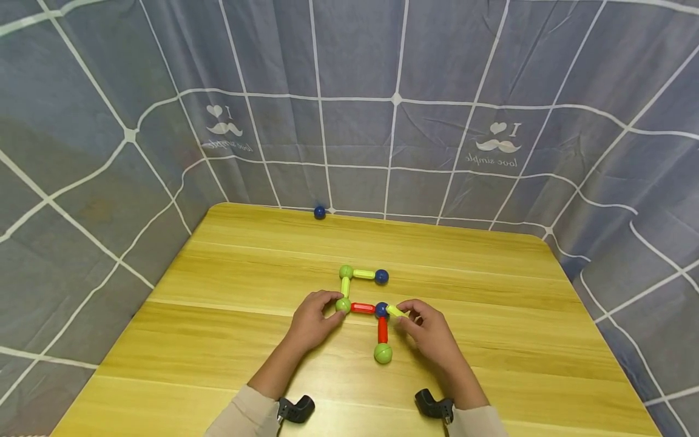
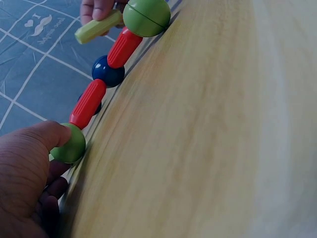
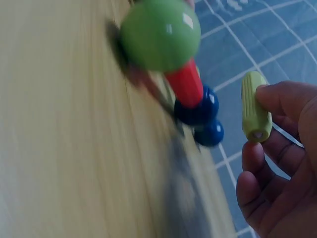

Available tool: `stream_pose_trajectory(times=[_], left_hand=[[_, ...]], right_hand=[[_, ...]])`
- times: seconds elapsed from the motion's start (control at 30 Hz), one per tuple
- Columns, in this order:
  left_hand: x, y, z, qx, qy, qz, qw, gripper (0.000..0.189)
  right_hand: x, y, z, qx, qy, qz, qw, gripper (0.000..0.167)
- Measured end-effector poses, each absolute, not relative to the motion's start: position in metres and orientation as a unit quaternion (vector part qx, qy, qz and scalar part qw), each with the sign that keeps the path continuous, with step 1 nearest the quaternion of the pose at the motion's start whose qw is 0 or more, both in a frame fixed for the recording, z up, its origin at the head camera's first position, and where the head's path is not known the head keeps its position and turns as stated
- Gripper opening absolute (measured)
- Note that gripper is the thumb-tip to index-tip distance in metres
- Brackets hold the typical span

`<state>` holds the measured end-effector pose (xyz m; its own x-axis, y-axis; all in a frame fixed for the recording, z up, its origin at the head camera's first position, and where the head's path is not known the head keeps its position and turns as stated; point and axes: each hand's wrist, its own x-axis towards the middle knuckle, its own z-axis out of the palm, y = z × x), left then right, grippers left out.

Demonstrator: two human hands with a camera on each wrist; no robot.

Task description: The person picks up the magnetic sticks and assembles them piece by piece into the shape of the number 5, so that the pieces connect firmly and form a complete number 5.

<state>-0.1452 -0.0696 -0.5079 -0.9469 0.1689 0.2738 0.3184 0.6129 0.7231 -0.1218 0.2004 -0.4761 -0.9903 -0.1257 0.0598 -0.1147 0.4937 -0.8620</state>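
My left hand [image 1: 312,320] pinches a green ball [image 2: 70,145] between thumb and fingers at the left corner of a magnetic ball-and-rod figure lying on the table. From that ball a red rod [image 1: 363,308] runs right to a blue ball [image 1: 381,310], and a second red rod [image 1: 383,331] leads down to another green ball [image 1: 383,353]. A yellow-green rod [image 1: 345,287] goes up to a third green ball [image 1: 346,271]. Between thumb and fingers, my right hand [image 1: 430,331] holds a loose yellow-green rod [image 3: 255,106], raised beside the middle blue ball.
At the figure's top, another yellow-green rod [image 1: 363,274] joins a blue ball [image 1: 381,277]. A separate blue ball [image 1: 319,212] sits at the far edge of the wooden table [image 1: 229,267]. A grey-blue curtain [image 1: 355,133] with white lines hangs behind and at both sides.
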Motion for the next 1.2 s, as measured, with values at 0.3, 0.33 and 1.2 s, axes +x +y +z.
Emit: stream_pose_trajectory(times=[0.3, 0.33, 1.2], left_hand=[[-0.146, -0.070, -0.509, -0.136, -0.895, -0.414, 0.091, 0.029], [-0.146, -0.070, -0.509, -0.136, -0.896, -0.414, 0.091, 0.029], [-0.145, -0.069, -0.507, -0.135, -0.897, -0.412, 0.081, 0.030]], right_hand=[[-0.108, 0.176, -0.468, -0.162, 0.851, -0.498, 0.036, 0.018], [-0.106, 0.174, -0.468, -0.175, 0.851, -0.494, 0.035, 0.018], [-0.097, 0.152, -0.477, -0.275, 0.881, -0.386, 0.012, 0.016]])
